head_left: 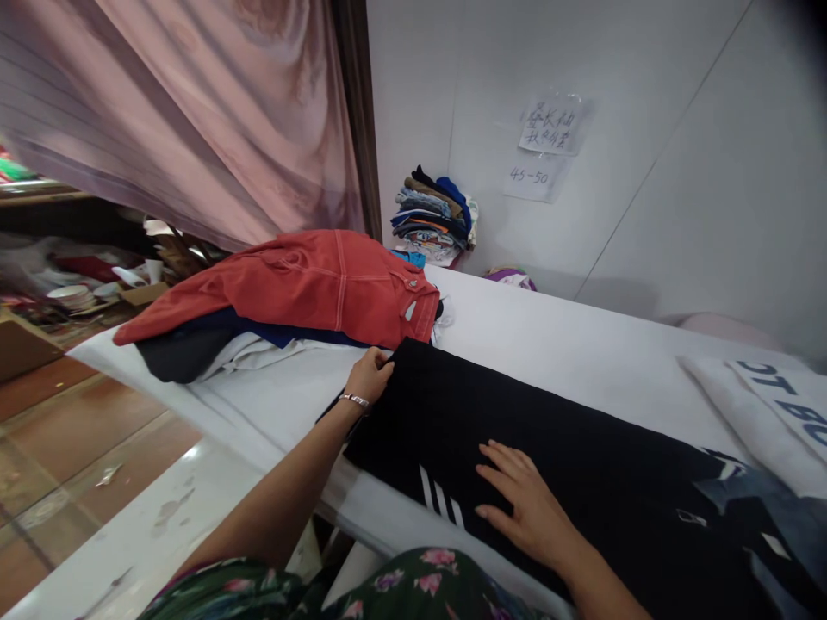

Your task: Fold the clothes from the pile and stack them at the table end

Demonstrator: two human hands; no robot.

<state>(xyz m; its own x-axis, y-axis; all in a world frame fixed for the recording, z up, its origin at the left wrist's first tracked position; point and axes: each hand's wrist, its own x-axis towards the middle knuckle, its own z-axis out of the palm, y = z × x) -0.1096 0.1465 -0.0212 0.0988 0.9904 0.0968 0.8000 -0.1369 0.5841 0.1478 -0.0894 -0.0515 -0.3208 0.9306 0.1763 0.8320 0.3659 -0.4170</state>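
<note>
A black garment (549, 430) with three white stripes near its front edge lies stretched along the white table (277, 405). Its exact kind I cannot make out. My left hand (369, 377), with a bracelet at the wrist, has its fingers closed on the far left end of the cloth. Flat and spread, my right hand (522, 499) is over the middle of the garment, just right of the stripes. Beyond my left hand lies a red garment (310, 284) with pale stitching, on top of dark blue, black and white clothes.
A stack of folded clothes (436, 215) stands against the grey wall. Jeans (775, 525) and a white bag with lettering (743, 413) lie at the right. A pink curtain (258, 112) hangs behind, and a cardboard box (26, 349) sits at the left.
</note>
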